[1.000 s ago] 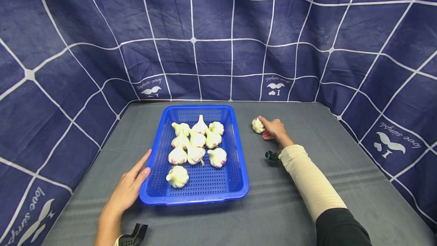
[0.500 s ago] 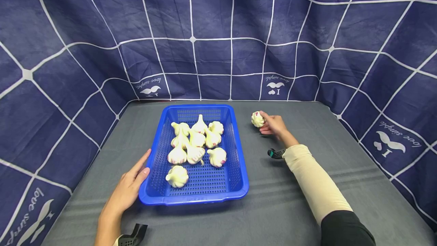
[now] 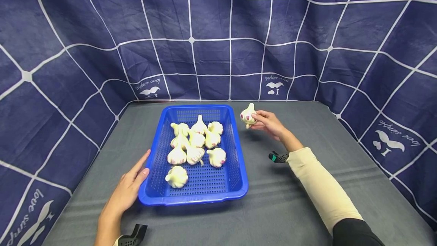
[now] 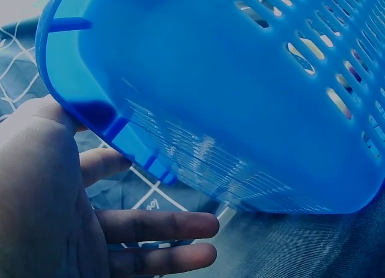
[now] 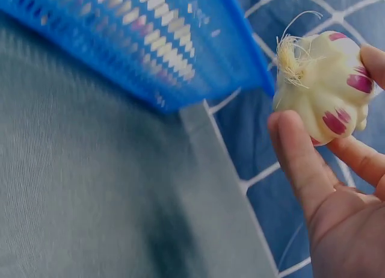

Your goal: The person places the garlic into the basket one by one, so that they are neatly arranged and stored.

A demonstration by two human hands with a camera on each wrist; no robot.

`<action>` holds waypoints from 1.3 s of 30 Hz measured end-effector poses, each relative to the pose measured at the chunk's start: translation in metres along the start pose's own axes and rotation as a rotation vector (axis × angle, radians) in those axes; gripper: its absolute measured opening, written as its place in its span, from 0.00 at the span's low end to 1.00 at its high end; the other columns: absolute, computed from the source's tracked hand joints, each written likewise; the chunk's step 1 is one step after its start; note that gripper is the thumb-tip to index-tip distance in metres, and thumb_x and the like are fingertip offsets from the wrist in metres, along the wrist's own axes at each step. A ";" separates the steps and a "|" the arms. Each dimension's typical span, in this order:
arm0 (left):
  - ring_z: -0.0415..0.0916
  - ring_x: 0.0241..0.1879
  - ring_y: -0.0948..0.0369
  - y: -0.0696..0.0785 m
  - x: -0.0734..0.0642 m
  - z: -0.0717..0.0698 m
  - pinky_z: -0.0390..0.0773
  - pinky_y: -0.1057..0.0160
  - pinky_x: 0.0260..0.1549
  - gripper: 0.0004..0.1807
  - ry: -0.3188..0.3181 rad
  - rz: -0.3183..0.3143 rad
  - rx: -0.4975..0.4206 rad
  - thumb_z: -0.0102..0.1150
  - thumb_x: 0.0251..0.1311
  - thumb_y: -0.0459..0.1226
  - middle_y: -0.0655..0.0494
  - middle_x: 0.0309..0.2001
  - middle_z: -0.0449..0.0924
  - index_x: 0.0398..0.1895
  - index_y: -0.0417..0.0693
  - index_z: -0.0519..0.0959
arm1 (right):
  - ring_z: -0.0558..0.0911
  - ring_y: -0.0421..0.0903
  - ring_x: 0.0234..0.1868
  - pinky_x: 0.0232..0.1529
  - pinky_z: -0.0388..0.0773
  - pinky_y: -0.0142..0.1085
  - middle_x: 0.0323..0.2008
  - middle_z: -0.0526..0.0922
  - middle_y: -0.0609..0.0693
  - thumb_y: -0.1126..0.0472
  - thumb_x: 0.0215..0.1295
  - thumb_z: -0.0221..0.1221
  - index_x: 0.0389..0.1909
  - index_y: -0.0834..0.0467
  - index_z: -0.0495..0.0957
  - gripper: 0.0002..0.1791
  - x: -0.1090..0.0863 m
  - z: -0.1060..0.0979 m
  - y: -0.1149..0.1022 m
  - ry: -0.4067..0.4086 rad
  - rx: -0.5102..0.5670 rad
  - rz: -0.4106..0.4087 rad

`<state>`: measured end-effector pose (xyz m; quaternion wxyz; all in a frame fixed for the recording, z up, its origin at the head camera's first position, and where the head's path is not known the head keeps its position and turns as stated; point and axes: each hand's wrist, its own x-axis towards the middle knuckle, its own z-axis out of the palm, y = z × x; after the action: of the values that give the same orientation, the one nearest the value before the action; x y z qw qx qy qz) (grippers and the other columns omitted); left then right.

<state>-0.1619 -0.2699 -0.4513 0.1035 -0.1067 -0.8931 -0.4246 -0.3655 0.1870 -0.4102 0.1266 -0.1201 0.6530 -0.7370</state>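
A garlic bulb (image 3: 248, 116) with purple streaks is pinched between the thumb and fingers of my right hand (image 3: 271, 126), raised above the table just right of the basket. In the right wrist view the bulb (image 5: 331, 88) shows its hairy roots, with the thumb at one side and fingers at the other. My left hand (image 3: 127, 189) touches the left rim of the blue plastic basket (image 3: 240, 155), its fingers fairly straight. From the left wrist, the left hand's lower fingers (image 4: 162, 227) extend below the basket rim (image 4: 51, 55). Several garlic bulbs (image 3: 196, 139) lie inside the basket.
The basket stands on a grey cloth-covered table (image 3: 283, 193). A dark blue curtain (image 3: 211, 60) with white grid lines encloses the back and both sides. One bulb (image 3: 176, 177) lies apart at the basket's front left. Wrist cameras (image 3: 278, 157) sit on both arms.
My right hand has lifted the garlic bulb off the table and moved it left towards the basket, turning it so its stem points up. The left hand and basket have stayed put.
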 end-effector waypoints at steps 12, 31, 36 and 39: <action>0.73 0.56 0.33 0.000 0.000 0.000 0.68 0.32 0.52 0.28 -0.002 -0.003 -0.006 0.40 0.77 0.40 0.30 0.65 0.67 0.78 0.49 0.55 | 0.84 0.45 0.38 0.38 0.83 0.37 0.40 0.84 0.51 0.72 0.67 0.55 0.56 0.74 0.69 0.18 -0.023 0.031 -0.027 -0.096 -0.085 -0.089; 0.73 0.56 0.32 0.000 0.000 0.000 0.67 0.30 0.52 0.28 -0.010 -0.015 -0.018 0.39 0.78 0.41 0.28 0.64 0.68 0.78 0.49 0.55 | 0.84 0.48 0.42 0.41 0.83 0.45 0.47 0.79 0.57 0.73 0.59 0.63 0.59 0.75 0.68 0.27 -0.036 0.073 -0.051 -0.308 -0.277 -0.165; 0.73 0.56 0.33 0.000 0.000 0.000 0.68 0.31 0.52 0.28 -0.006 -0.008 -0.018 0.40 0.77 0.41 0.28 0.64 0.68 0.78 0.49 0.55 | 0.84 0.49 0.43 0.44 0.82 0.41 0.49 0.78 0.57 0.75 0.56 0.65 0.59 0.74 0.69 0.28 -0.035 0.084 -0.051 -0.357 -0.345 -0.187; 0.73 0.56 0.33 0.000 0.000 0.000 0.68 0.31 0.52 0.28 -0.003 -0.005 -0.017 0.40 0.77 0.41 0.29 0.64 0.68 0.78 0.49 0.55 | 0.83 0.50 0.45 0.46 0.81 0.39 0.50 0.78 0.59 0.74 0.54 0.66 0.58 0.73 0.70 0.29 -0.034 0.092 -0.051 -0.384 -0.400 -0.191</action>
<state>-0.1616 -0.2700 -0.4514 0.1002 -0.1060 -0.8899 -0.4322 -0.3038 0.1189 -0.3492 0.1519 -0.3410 0.7351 -0.5659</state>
